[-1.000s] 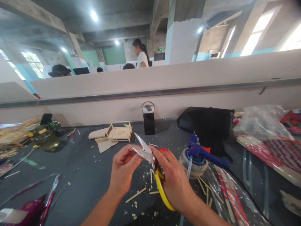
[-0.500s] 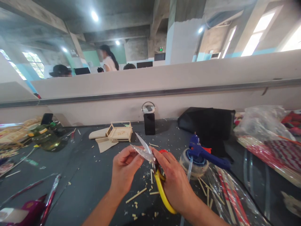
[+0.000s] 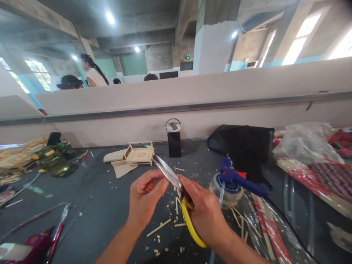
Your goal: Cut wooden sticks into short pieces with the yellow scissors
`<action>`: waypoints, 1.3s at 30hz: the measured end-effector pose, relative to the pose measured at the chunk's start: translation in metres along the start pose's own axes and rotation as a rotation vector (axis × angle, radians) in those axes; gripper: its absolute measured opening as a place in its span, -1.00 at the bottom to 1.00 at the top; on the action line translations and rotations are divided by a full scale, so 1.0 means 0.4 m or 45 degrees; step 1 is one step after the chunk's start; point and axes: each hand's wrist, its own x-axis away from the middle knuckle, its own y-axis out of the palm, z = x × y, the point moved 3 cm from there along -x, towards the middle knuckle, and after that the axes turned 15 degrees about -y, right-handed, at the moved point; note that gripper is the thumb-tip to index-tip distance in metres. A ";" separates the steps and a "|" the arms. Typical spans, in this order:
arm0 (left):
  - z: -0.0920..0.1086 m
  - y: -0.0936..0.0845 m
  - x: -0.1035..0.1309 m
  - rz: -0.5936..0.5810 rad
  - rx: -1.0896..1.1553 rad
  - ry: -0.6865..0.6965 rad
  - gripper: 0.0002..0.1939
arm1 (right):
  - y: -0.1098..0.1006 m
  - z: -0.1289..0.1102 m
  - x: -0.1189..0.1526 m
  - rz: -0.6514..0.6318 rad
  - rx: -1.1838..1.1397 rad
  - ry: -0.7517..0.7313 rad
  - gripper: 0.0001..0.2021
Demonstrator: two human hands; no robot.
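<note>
My right hand (image 3: pixel 205 211) is closed round the yellow handles of a pair of scissors (image 3: pixel 171 175), whose blades point up and to the left, nearly together. Beside the blades, my left hand (image 3: pixel 147 198) is closed in a pinch of thumb and fingers; whatever it pinches is too small or hidden to name. Short cut wooden sticks (image 3: pixel 158 227) and small chips lie on the dark table under both hands. Behind them stands a small frame built of thin wooden sticks (image 3: pixel 139 154), resting partly on a beige sheet (image 3: pixel 125 169).
A blue glue gun (image 3: pixel 242 179) rests on a round jar (image 3: pixel 221 192) at my right. A phone (image 3: pixel 174 144) leans upright by the partition. Plastic-wrapped material (image 3: pixel 316 179) lies far right, a green bottle (image 3: pixel 53 161) left, a purple tool (image 3: pixel 35 244) near left. People are beyond the partition.
The scissor blades have closed from wide apart to nearly together. My hands stay almost in place. Beyond the partition, a standing person has moved left.
</note>
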 end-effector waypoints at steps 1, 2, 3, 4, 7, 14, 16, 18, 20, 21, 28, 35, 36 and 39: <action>0.005 0.002 0.000 -0.003 -0.010 0.016 -0.89 | -0.001 0.002 0.000 0.000 0.004 0.004 -0.43; 0.011 0.004 0.000 -0.007 -0.008 0.029 -0.91 | -0.004 0.004 -0.001 0.004 0.011 0.009 -0.44; 0.017 0.006 0.001 -0.013 -0.001 0.035 -0.92 | -0.007 0.005 -0.003 0.012 0.013 0.018 -0.44; 0.022 0.008 0.001 -0.020 0.009 0.037 -0.93 | -0.011 0.006 -0.005 0.028 0.008 0.027 -0.45; 0.033 0.014 0.002 -0.024 0.021 0.037 -0.95 | -0.021 0.005 -0.011 0.080 -0.038 0.047 -0.47; 0.030 0.012 -0.007 0.007 -0.047 0.088 -0.94 | -0.002 -0.004 -0.011 -0.065 0.022 0.037 -0.34; 0.029 0.009 -0.008 0.004 -0.094 0.103 -0.92 | 0.000 -0.003 -0.009 -0.076 0.047 0.044 -0.31; 0.030 0.005 -0.006 0.014 -0.162 0.116 -0.89 | 0.001 -0.001 -0.009 -0.083 0.067 0.044 -0.30; 0.031 0.000 -0.003 0.045 -0.251 0.126 -0.86 | 0.001 0.000 -0.009 -0.096 0.085 0.040 -0.29; 0.032 -0.002 -0.002 0.063 -0.293 0.130 -0.85 | 0.001 0.001 -0.008 -0.100 0.092 0.039 -0.30; 0.037 -0.004 0.005 0.112 -0.367 0.150 -0.84 | 0.005 -0.002 -0.005 -0.074 0.099 0.003 -0.30; 0.045 0.003 0.009 0.112 -0.374 0.156 -0.92 | 0.007 -0.006 -0.005 -0.077 -0.047 0.048 -0.35; 0.045 0.004 0.009 0.108 -0.367 0.154 -0.92 | 0.007 -0.007 -0.005 -0.081 -0.054 0.048 -0.35; 0.046 0.006 0.010 0.105 -0.349 0.155 -0.92 | 0.008 -0.006 -0.005 -0.094 -0.060 0.042 -0.34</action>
